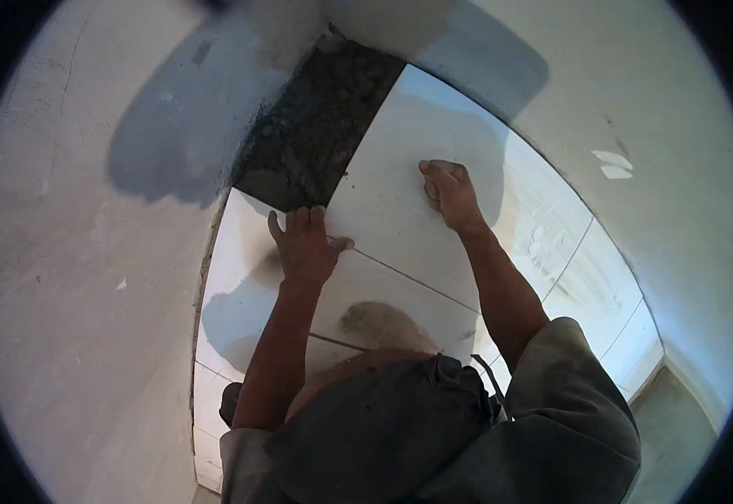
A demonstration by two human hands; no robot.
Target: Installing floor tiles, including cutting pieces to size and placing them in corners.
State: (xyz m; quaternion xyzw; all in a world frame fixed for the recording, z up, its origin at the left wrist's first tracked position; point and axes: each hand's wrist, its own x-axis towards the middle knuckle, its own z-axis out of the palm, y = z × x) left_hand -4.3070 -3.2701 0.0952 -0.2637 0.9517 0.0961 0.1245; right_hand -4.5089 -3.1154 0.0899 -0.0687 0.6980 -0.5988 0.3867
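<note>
My left hand (304, 245) lies with its fingers spread on the white floor tiles, fingertips at the edge of a dark unfinished patch (320, 105). Its thumb reaches toward the joint beside the large white tile (391, 139). On that large tile, my right hand (452, 195) is closed into a fist, with no tool showing in it. The tile borders the dark, rough patch on its left side and runs up to the far wall.
Plastered walls stand at the left (89, 294) and the right (635, 101), meeting in the far corner. More white tiles (585, 286), some smeared with dirt, stretch to the right. Bare grey floor (677, 428) shows at lower right. A dusty stain (383, 323) marks a tile before me.
</note>
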